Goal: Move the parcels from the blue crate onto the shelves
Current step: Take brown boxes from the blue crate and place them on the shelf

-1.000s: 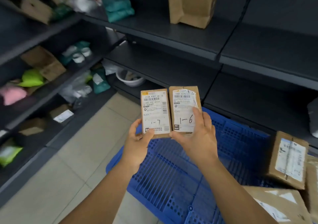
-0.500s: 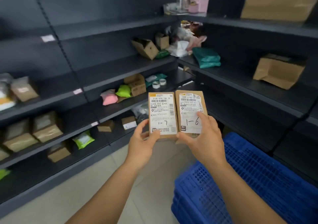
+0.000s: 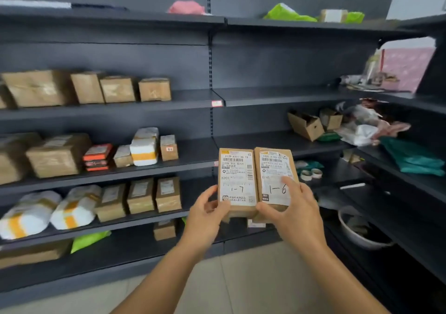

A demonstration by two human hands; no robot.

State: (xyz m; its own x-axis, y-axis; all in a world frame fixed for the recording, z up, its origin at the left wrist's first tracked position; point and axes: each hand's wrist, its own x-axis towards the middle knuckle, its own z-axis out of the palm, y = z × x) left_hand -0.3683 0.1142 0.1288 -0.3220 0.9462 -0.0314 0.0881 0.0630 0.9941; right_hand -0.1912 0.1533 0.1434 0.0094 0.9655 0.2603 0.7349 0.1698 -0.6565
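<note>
Two small brown cardboard parcels are held upright side by side in front of the dark shelves [image 3: 193,100]. The left parcel [image 3: 236,169], hand-marked 1-7, is gripped at its lower edge by my left hand [image 3: 205,211]. The right parcel [image 3: 274,166], marked 1-6, is gripped by my right hand [image 3: 293,207], whose thumb lies across its label. The blue crate is out of view.
The left bay holds rows of brown boxes [image 3: 118,89], white padded bags [image 3: 72,207] and an orange box [image 3: 97,156]. The right corner shelves carry open boxes [image 3: 305,124], green bags [image 3: 415,156], tape rolls [image 3: 311,173] and a bowl [image 3: 362,229]. Tiled floor lies below.
The view has swung left and up from the crate to the shelf wall. Both hands still hold the two parcels together, now raised before the middle shelves.
</note>
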